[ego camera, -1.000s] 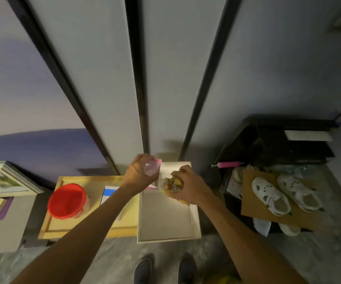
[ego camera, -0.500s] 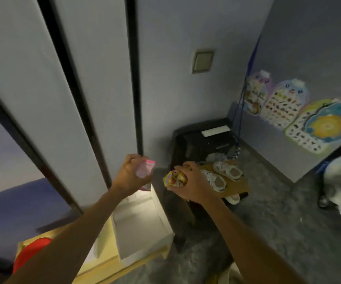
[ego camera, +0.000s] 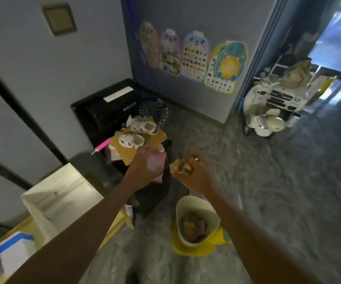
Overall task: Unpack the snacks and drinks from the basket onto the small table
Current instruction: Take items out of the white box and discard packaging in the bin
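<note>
A pale pink packet is gripped in the left hand, held up over the floor. Just beside it, not touching, a small yellow snack packet with a brown picture is gripped in the right hand. Below them the cream basket stands upright on the floor, with blurred yellow and brown packets inside. The yellow wooden counter lies at lower left, near the basket

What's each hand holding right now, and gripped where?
Left hand: pink packet, round its middle. Right hand: yellow packet, by one end; the other end sticks out.
</note>
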